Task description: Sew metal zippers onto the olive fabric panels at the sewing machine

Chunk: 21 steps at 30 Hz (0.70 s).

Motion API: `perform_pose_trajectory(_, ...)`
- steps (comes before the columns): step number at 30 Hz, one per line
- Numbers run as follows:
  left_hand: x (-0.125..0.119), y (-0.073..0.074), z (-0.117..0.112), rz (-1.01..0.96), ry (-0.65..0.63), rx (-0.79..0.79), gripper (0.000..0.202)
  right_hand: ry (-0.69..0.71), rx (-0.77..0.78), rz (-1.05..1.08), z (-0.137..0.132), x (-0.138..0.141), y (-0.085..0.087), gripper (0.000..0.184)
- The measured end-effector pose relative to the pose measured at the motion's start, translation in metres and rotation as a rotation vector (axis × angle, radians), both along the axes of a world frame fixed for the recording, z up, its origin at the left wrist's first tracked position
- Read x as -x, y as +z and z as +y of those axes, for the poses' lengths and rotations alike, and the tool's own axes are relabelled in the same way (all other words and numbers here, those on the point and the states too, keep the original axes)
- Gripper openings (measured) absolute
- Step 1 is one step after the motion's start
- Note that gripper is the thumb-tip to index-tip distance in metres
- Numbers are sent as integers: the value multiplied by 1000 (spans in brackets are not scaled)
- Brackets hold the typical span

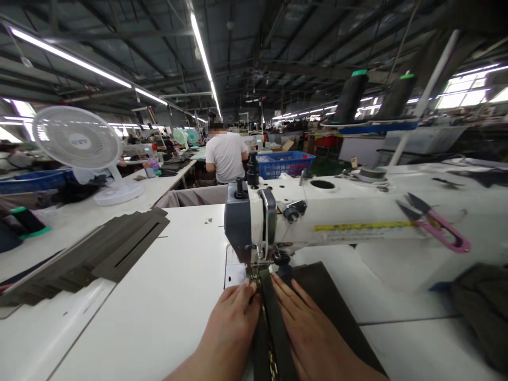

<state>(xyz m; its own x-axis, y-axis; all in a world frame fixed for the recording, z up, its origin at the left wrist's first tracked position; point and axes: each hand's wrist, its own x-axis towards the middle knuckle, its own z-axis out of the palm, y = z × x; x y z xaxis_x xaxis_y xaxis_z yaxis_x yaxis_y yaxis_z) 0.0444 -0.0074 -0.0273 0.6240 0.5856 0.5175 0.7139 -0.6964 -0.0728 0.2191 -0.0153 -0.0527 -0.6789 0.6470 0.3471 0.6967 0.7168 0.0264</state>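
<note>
A dark olive fabric panel (pixel 323 291) lies under the head of a white sewing machine (pixel 341 203). Along its left part runs a zipper (pixel 272 357) with gold-coloured teeth, leading up to the presser foot (pixel 256 271). My left hand (pixel 234 315) is at the zipper's left edge just in front of the foot, thumb and fingers drawn together on the tape. Stretched flat, my right hand (pixel 301 320) presses on the fabric right of the zipper, fingertips close to the foot. The needle point cannot be made out.
Stacked olive fabric pieces (pixel 130 243) lie on the left, near a white fan (pixel 79 140). Pink-handled snips (pixel 440 225) rest on the machine arm. Thread cones (pixel 351 98) stand behind it. A person in a white shirt (pixel 226 156) sits ahead, beside a blue basket (pixel 283 164).
</note>
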Motion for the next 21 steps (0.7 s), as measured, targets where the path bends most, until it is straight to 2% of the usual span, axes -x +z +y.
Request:
perform_pose_trajectory(5, 2, -2, 3, 6, 14, 69, 20, -34, 56, -31, 1, 3, 4, 52)
perform_pose_trajectory(9, 4, -2, 5, -18, 8, 103, 22, -26, 107, 39, 1, 4, 9, 49)
perform_pose_trajectory(15, 5, 3, 6, 1, 20, 188, 27, -107, 234, 100, -2, 8, 18, 45)
perform_pose_trajectory(21, 8, 4, 17, -10, 29, 239, 24, -72, 248, 174, 8, 5, 22, 44)
